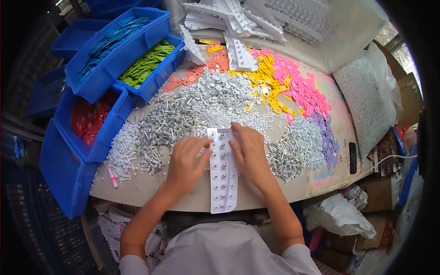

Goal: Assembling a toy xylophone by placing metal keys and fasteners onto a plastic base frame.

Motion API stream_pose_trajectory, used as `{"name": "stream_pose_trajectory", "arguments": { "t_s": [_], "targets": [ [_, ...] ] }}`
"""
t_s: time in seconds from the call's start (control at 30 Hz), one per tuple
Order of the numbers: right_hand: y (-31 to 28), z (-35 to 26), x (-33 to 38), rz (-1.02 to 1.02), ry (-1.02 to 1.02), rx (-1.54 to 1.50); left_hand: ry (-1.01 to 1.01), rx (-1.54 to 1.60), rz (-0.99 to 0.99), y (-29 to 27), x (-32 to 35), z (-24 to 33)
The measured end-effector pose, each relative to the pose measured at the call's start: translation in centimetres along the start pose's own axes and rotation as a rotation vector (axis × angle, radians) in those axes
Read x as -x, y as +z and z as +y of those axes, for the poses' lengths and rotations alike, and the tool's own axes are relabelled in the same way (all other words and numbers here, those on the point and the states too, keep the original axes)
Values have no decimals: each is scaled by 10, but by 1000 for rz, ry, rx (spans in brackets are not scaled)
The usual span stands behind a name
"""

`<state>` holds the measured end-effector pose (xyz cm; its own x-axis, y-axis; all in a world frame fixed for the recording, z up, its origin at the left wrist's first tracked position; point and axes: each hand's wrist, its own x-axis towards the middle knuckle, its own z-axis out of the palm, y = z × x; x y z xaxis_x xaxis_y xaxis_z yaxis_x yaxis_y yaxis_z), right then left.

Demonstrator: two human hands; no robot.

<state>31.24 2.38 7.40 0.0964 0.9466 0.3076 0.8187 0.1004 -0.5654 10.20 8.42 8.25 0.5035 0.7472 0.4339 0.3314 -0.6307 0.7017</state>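
In front of me a long white plastic strip points away from my body. White ring-shaped pieces sit in a row along its left side, round metal heads run down its middle, and more rings show at its lower right. My left hand, slightly blurred, is at its upper left edge, thumb and forefinger apart. My right hand touches its upper right side, forefinger at the top corner and thumb lower down, spread apart. No loose piece can be made out in either hand.
Beyond the strip lie heaps of metal rivets, grey-white caps, and yellow, pink and purple tabs. Blue bins stand at left. White moulded strips lie at the back. A black phone-like object is at right.
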Motion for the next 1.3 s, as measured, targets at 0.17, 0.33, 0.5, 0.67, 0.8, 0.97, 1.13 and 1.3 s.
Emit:
{"name": "stream_pose_trajectory", "arguments": {
  "t_s": [0.17, 0.33, 0.5, 0.67, 0.8, 0.97, 1.13, 1.3],
  "targets": [
    [-7, 13, -34, 62, 60, 32, -13, -28, -38, 13, -67, -43],
    [-3, 51, -67, 177, -4, 261, 104, -107, -214, 61, -112, -68],
    [14, 72, -78, 70, 24, 301, 207, -165, -234, 87, -124, -83],
    [18, 78, -79, 48, 40, 317, 250, -220, -248, 88, -124, -83],
    [19, 81, -79, 57, 7, 255, 330, -244, -308, 84, -125, -82],
    [14, 75, -78, 45, 30, 150, 301, -258, -351, 84, -125, -85],
    [-2, 61, -66, 129, 46, 81, 104, -67, -253, 69, -123, -89],
    [-17, 29, -38, -46, 97, -203, -241, 235, -305, 8, -108, -62]
  ]
}}
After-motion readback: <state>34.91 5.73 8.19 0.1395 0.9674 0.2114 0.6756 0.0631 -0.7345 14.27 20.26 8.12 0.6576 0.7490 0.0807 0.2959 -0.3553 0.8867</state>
